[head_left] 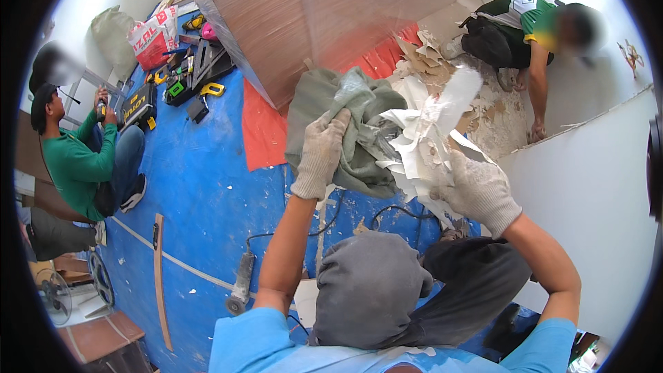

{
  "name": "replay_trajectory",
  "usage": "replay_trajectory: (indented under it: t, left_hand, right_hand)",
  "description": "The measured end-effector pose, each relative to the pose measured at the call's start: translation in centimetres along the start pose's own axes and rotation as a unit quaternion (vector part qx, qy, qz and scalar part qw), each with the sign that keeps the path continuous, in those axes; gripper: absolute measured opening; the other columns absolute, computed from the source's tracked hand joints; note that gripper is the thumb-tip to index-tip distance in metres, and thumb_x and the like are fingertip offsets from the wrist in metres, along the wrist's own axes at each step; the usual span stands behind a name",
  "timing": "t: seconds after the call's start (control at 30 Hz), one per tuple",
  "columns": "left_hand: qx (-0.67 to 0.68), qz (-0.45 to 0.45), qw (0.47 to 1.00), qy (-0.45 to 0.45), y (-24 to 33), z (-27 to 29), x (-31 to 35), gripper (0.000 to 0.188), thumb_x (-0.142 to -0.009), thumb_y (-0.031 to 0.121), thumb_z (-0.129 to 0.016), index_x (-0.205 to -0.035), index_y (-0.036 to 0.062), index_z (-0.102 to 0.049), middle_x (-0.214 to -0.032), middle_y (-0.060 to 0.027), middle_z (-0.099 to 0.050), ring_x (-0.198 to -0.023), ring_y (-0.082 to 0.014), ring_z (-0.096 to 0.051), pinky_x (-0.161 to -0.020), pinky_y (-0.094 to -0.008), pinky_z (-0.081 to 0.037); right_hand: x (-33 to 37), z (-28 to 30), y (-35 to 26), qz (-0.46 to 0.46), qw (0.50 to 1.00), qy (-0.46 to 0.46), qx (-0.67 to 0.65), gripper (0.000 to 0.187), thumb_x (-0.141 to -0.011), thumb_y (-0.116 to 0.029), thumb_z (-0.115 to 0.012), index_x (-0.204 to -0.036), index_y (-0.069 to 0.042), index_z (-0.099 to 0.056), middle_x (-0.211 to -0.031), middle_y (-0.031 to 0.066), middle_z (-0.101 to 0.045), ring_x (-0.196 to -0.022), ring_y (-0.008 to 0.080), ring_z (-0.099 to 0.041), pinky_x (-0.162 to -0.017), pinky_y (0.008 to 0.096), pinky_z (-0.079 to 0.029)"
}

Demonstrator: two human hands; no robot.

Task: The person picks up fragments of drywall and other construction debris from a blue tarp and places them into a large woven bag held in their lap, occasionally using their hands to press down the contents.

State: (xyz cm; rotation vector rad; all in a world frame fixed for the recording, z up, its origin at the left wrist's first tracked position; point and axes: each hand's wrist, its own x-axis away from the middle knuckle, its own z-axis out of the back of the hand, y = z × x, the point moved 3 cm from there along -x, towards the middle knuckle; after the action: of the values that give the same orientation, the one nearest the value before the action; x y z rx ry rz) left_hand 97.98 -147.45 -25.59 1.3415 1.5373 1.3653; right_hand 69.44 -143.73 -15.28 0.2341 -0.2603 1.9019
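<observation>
My gloved left hand [321, 152] is closed on the rim of a crumpled grey-green sack [309, 107], holding it up in front of me. To its right, my gloved right hand [482, 190] grips a bundle of torn white scraps [423, 138], which look like peeled paper or board facing. The scraps lie against the sack's mouth, and some overlap its right side. One pale piece at their upper end is smeared by motion. The sack's inside is mostly hidden.
An angle grinder [240, 282] with a black cord lies on the blue floor sheet [193, 235]. At right a co-worker [539, 34] crouches among torn debris [494, 114]; another [79, 155] holds a drill at left. A wrapped panel [269, 21] stands ahead, near several tools [197, 69].
</observation>
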Motion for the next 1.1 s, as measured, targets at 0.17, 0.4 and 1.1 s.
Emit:
replay_trajectory:
  t: [0.17, 0.4, 1.1]
  left_hand:
    - [0.257, 0.085, 0.961, -0.052, 2.8, 5.4, -0.4, 0.039, -0.107, 0.03, -0.056, -0.128, -0.0015, -0.065, -0.114, -0.0116, -0.073, -0.099, -0.019, -0.07, -0.086, -0.0332, -0.059]
    - [0.266, 0.134, 0.94, -0.163, 0.6, 1.5, -4.2, 0.039, -0.108, 0.034, -0.052, -0.13, 0.0031, -0.062, -0.118, -0.0111, -0.071, -0.103, -0.0218, -0.071, -0.093, -0.0372, -0.06]
    - [0.09, 0.147, 0.972, -0.157, 2.2, 3.8, -2.8, 0.049, -0.108, 0.04, -0.052, -0.132, -0.0016, -0.06, -0.12, -0.0133, -0.07, -0.104, -0.0198, -0.071, -0.089, -0.0323, -0.061]
  right_hand:
    - [-3.0, -2.2, 10.2, -0.009, 0.98, -0.049, -0.195, 0.046, -0.083, -0.038, -0.077, -0.104, 0.002, -0.07, -0.087, 0.0145, -0.074, -0.083, 0.0248, -0.072, -0.076, 0.0382, -0.056]
    - [-0.4, -4.3, 27.2, -0.067, 0.805, -0.04, -0.589, 0.054, -0.082, -0.031, -0.079, -0.118, 0.008, -0.066, -0.103, 0.0066, -0.071, -0.083, 0.0105, -0.066, -0.073, 0.0273, -0.055]
    - [-10.6, 2.0, 4.4, 0.063, 0.998, 0.016, 0.015, 0.071, -0.076, -0.049, -0.081, -0.117, 0.005, -0.062, -0.105, 0.0298, -0.07, -0.101, 0.0443, -0.069, -0.087, 0.0492, -0.054]
